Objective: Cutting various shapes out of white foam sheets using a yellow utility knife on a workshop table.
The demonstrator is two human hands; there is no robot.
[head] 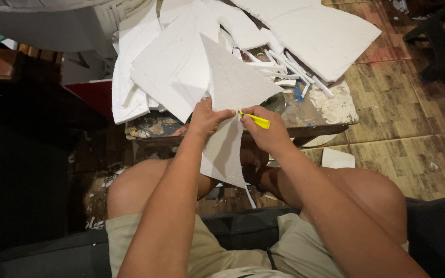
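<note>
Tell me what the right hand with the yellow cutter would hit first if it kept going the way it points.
The right hand aims its yellow cutter leftward, so it would probably meet the white foam sheet first, then the left hand's fingertips, though depth is unclear.

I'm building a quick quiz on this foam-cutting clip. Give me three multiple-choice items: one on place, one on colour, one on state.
1. Where does the pile of white foam sheets lie?
A. on the small paint-stained table
B. on the person's lap
C. inside a box

2. What colour is the cutter in the right hand?
A. red
B. yellow
C. black

3. How is the pointed foam piece held?
A. lying flat on the floor
B. gripped by the left hand, raised above the knees
C. taped to the wall

Answers: 1 A, the sheets cover the tabletop; 2 B, its handle shows bright yellow; 3 B, the fingers pinch it in mid-air.
</note>
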